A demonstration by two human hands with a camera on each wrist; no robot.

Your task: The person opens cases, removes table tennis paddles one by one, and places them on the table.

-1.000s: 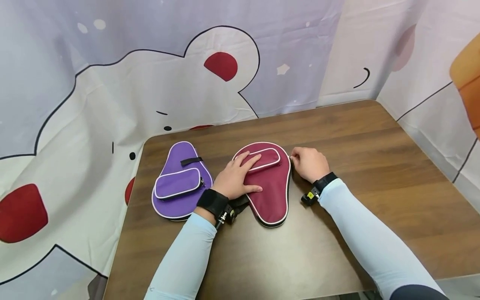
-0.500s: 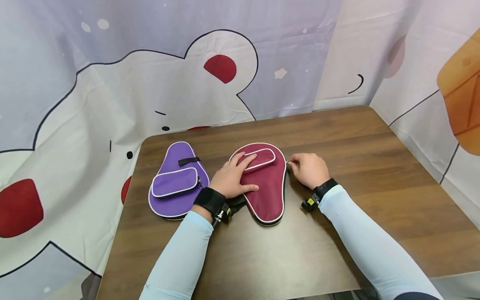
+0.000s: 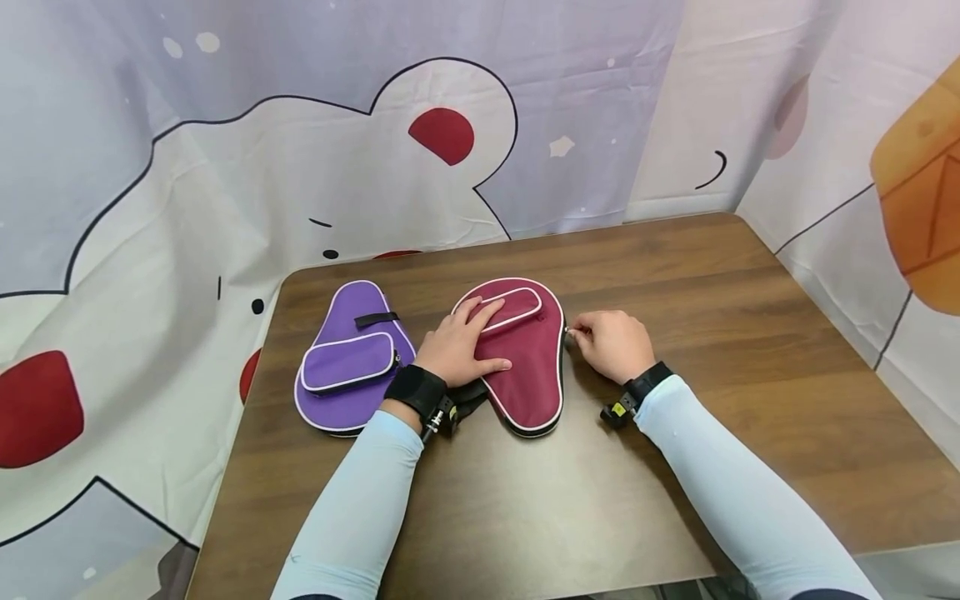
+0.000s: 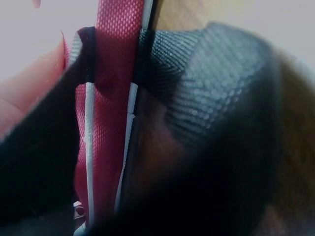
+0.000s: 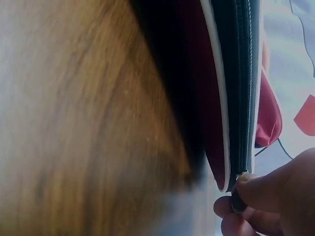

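A maroon paddle case [image 3: 525, 375] with white piping lies flat in the middle of the brown table [image 3: 675, 467]. My left hand [image 3: 459, 350] rests flat on it, fingers straight over its front pocket [image 3: 513, 307]. My right hand [image 3: 609, 342] sits at the case's right edge and pinches the zipper pull [image 3: 567, 332]. In the right wrist view the fingertips [image 5: 256, 189] squeeze the pull [image 5: 238, 201] at the end of the black zipper along the maroon case [image 5: 206, 113]. The left wrist view shows maroon fabric [image 4: 110, 128] and a blurred black strap close up.
A purple paddle case [image 3: 347, 367] with a front pocket lies to the left of the maroon one, near the table's left edge. A printed cartoon cloth [image 3: 300, 167] hangs behind and beside the table.
My right hand has drawn the zipper pull along the maroon case's right edge towards me. The left hand has stayed pressed on the case.
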